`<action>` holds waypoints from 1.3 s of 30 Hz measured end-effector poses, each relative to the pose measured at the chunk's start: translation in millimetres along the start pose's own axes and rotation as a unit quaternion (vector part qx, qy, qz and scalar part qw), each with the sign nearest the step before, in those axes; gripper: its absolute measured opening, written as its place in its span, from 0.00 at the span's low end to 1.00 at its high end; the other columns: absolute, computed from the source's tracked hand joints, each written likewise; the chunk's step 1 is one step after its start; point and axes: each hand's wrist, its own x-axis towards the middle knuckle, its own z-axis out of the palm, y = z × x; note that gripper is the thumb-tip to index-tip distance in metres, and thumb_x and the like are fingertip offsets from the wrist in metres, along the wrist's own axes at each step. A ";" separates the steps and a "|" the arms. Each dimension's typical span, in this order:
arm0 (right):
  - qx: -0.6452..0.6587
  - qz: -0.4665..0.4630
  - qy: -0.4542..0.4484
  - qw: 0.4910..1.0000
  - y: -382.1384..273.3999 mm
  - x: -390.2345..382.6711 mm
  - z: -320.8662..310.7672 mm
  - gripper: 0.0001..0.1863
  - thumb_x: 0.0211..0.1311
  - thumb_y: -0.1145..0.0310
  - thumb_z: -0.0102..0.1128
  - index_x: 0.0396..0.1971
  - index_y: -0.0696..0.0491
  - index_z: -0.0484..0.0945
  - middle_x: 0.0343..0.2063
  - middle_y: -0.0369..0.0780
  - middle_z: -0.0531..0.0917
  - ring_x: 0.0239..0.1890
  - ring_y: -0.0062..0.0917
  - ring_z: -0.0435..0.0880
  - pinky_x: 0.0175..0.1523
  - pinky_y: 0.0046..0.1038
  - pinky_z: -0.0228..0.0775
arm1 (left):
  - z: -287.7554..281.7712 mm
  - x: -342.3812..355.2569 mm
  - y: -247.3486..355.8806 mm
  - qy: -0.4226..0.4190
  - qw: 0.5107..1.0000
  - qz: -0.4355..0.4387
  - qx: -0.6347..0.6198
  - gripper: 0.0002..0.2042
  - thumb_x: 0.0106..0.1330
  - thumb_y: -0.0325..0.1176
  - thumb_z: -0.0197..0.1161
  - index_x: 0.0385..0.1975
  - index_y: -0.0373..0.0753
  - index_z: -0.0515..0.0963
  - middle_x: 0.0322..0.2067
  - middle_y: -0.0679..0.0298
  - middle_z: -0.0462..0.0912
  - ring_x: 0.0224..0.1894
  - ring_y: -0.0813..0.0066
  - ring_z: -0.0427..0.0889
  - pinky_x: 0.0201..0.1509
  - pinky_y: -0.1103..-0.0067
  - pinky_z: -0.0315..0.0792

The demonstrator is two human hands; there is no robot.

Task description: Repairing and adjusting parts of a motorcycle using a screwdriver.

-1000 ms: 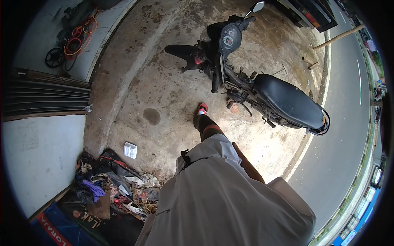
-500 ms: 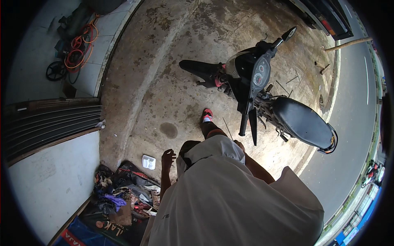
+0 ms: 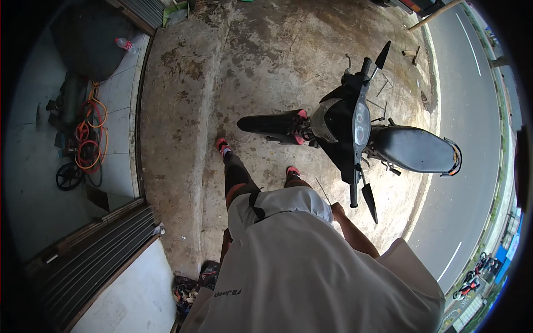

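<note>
One thin rod, gripped by right hand, long axis pointing forward-left; left hand well apart, grip indiscernible.

One held rod, one nearby motorcycle, two mirrors, two red shoes, one bottle

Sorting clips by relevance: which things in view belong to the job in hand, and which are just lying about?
Probably in use:
thin rod, in the right hand
motorcycle, nearest that hand

Apparently just lying about:
coiled hoses
black wheel
plastic bottle
rubbish pile
</note>
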 end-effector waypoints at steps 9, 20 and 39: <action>0.112 -0.060 0.080 0.989 -148.4 -24.4 61.2 0.19 0.52 0.64 0.47 0.33 0.65 0.77 0.29 0.57 0.81 0.28 0.45 0.83 0.35 0.39 0.77 | -151.0 53.0 103.8 -0.032 0.993 -0.024 0.114 0.18 0.62 0.43 0.56 0.49 0.43 0.72 0.34 0.63 0.81 0.32 0.69 0.79 0.36 0.67 0.70; 0.264 -0.005 0.131 0.956 -239.8 -55.7 84.1 0.15 0.53 0.59 0.56 0.35 0.53 0.82 0.23 0.47 0.82 0.31 0.33 0.83 0.37 0.33 0.74 | -238.7 123.8 363.1 0.046 0.968 0.026 0.245 0.22 0.61 0.47 0.54 0.52 0.44 0.69 0.37 0.65 0.79 0.36 0.70 0.78 0.40 0.69 0.69; 0.281 0.067 0.196 0.937 -378.0 -62.3 61.8 0.10 0.64 0.61 0.45 0.39 0.49 0.70 0.29 0.50 0.80 0.30 0.51 0.79 0.31 0.48 0.69 | 176.8 228.0 508.2 -0.335 0.727 0.238 0.551 0.12 0.63 0.34 0.60 0.43 0.37 0.75 0.28 0.63 0.80 0.33 0.76 0.79 0.36 0.80 0.73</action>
